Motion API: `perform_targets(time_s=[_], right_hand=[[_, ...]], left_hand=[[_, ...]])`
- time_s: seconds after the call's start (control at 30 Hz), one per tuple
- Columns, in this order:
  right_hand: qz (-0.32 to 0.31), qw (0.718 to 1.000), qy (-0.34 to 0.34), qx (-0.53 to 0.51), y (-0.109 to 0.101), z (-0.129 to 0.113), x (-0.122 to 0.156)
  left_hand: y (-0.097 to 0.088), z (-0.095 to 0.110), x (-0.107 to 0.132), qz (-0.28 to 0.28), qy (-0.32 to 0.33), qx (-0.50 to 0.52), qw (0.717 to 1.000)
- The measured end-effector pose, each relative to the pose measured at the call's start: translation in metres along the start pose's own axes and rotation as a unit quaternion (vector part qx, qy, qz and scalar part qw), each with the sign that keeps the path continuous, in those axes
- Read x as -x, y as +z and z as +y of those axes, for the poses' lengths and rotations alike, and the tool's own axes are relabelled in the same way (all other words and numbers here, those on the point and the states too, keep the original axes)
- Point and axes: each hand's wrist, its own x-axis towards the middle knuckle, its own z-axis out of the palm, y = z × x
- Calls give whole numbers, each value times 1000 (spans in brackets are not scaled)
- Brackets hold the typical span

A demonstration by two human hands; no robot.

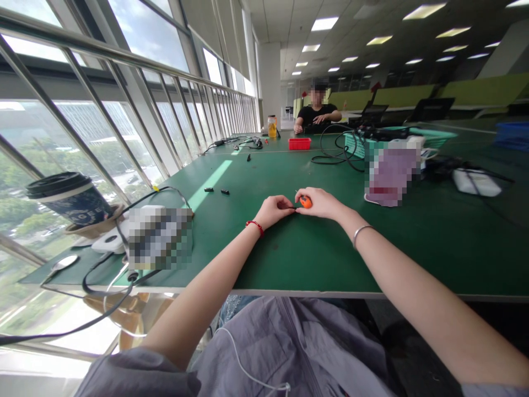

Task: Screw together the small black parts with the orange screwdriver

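Note:
My left hand [276, 211] is closed, its thumb and fingers pinching a small black part [295, 209] just above the green table. Right beside it, my right hand [324, 203] is closed around what looks like a small screwdriver with an orange handle [306, 202]. Its thumb and fingertips also meet the black part, and the tool's tip is too small to make out. Two similar small black pieces [225, 192] lie apart on the table to the left of my hands. Another small black piece [248, 157] rests farther back.
Left are a coffee cup [68, 198], a white power strip [108, 240], cables and a spoon [61, 264]. A red tray [299, 144] and jar [271, 126] stand far back, before a seated person [318, 113]. Right are a teal basket [356, 144] and a phone-like object [390, 173].

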Motion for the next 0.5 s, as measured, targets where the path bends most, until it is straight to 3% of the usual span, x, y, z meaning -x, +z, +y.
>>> perform_targets(time_s=[0.17, 0.5], right_hand=[[-17, 999, 14, 27, 3, 8, -2], [-29, 999, -1, 42, 2, 1, -2]], left_hand=[[-1, 2, 1, 11, 3, -11, 1000], [0, 0, 0, 16, 6, -8, 1000]])
